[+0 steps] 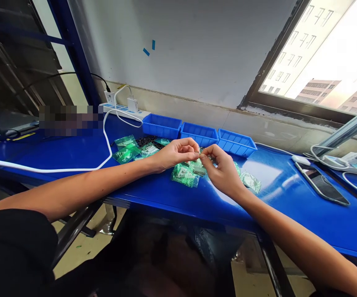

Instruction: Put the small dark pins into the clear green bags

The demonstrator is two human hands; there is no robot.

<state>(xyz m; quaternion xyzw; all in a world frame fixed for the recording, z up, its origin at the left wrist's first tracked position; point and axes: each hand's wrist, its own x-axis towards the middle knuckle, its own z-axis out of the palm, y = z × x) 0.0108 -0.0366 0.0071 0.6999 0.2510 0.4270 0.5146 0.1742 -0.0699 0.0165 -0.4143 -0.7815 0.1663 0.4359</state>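
Observation:
My left hand (180, 153) and my right hand (221, 168) meet above the blue table, fingertips pinched close together. Whatever lies between the fingertips is too small to make out. Just below them are small clear-and-green plastic bags (184, 175), some with thin metal pieces like screws inside. More green bags (125, 149) lie to the left of my left hand, beside a heap of dark small pieces (143, 141). Another bag (250, 181) rests to the right of my right wrist.
Three blue bins (161, 126) stand in a row at the back, against the wall. A white cable (106, 140) runs across the left side from a power strip (139, 113). A phone (322, 183) lies at the right, near white chargers and cables.

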